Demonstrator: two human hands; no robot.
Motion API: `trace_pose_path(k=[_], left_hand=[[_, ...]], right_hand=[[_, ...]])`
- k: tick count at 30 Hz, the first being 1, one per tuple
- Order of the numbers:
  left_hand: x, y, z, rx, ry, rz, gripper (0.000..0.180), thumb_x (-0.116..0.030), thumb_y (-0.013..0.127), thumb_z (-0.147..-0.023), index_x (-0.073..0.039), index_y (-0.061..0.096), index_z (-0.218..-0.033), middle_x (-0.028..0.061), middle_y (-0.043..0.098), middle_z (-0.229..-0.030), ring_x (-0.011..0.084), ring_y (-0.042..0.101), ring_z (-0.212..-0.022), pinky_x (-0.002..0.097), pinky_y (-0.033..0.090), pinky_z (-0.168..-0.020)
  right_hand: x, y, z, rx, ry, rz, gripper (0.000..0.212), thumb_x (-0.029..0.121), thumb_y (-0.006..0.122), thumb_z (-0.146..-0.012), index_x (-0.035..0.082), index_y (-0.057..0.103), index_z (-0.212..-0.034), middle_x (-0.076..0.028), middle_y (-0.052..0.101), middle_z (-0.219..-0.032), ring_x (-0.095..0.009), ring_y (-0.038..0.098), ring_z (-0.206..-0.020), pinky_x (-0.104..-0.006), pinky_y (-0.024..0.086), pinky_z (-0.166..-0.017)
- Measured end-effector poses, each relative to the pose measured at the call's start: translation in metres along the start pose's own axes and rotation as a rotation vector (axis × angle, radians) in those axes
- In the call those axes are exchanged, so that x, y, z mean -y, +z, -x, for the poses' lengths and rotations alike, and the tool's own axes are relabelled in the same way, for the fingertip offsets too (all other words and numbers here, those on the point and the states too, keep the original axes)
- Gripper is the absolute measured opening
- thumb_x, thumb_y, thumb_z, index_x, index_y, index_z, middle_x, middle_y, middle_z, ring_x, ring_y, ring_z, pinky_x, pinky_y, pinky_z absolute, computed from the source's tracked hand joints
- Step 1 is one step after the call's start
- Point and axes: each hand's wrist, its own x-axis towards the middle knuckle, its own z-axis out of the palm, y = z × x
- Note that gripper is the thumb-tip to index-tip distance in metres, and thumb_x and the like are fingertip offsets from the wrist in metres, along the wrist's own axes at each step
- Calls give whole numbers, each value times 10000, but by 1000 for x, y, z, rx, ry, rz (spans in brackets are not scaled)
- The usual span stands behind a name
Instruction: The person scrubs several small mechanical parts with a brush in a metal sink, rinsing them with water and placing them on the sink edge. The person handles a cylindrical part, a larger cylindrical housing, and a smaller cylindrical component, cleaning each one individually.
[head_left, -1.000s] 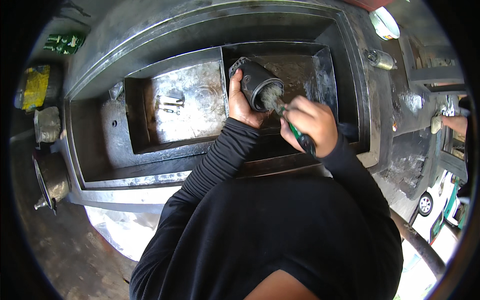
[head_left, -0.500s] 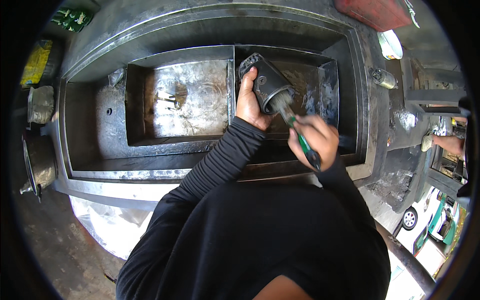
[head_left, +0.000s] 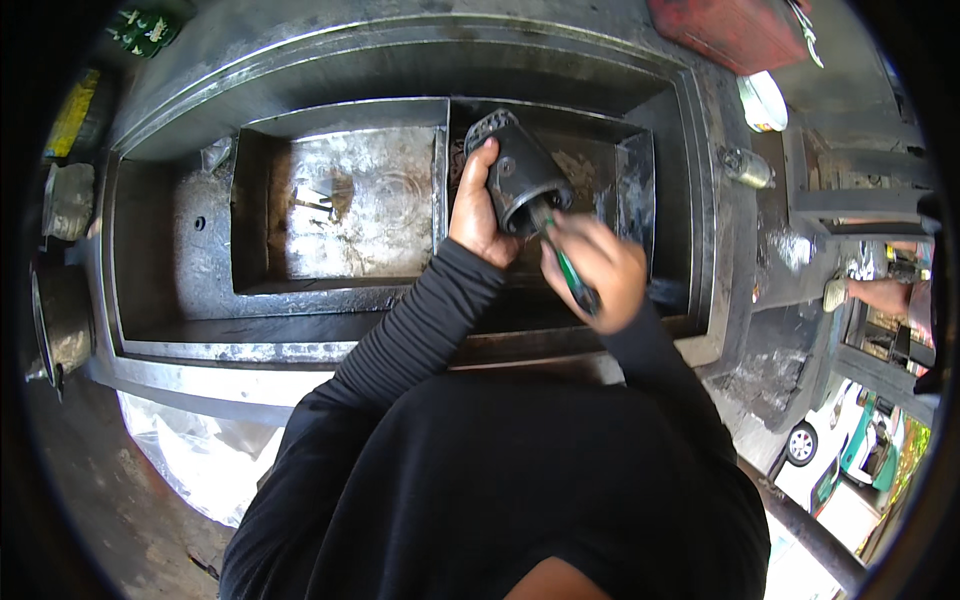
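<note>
A black metal cylinder (head_left: pixel 528 168), which looks like a motor housing, is held tilted over the right-hand compartment of a metal wash tank. Its open end faces down toward me, and a screw head shows on its side. My left hand (head_left: pixel 478 215) is closed round its left side, thumb up along the wall. In my right hand (head_left: pixel 608 272), somewhat blurred, is a brush with a green and black handle (head_left: pixel 566 268). The brush head is inside the cylinder's mouth, so its bristles are mostly hidden.
The tank's rim (head_left: pixel 230 351) surrounds a divided inner tray (head_left: pixel 365 205). On the right stand a red container (head_left: pixel 725 32), a white tub (head_left: pixel 763 102) and a small metal cylinder (head_left: pixel 746 167). A metal pot (head_left: pixel 66 320) is at the left; another person's leg (head_left: pixel 880 294) shows far right.
The brush has gone deeper into the cylinder's mouth, with my right hand closer to it. My left hand keeps its grip. The whole view has shifted slightly.
</note>
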Motion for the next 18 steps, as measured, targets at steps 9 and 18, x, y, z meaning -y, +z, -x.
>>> trace_pose_path(k=[9, 18], left_hand=[[-4, -5, -3, -77, 26, -19, 366, -425, 608, -888, -104, 607, -1065, 80, 681, -925, 227, 674, -815, 417, 559, -769], [-22, -11, -9, -90, 117, -31, 402, -436, 620, -877, -102, 601, -1099, 60, 681, -929, 229, 681, -816, 419, 573, -754]], right_hand=[[-9, -6, 13, 14, -83, 1, 263, 121, 741, -710, 59, 670, -955, -90, 650, -1003, -277, 652, -658, -373, 518, -565], [0, -9, 17, -19, -53, -67, 182, -28, 732, -628, -1, 653, -790, -123, 610, -797, -245, 643, -594, -307, 519, -510]])
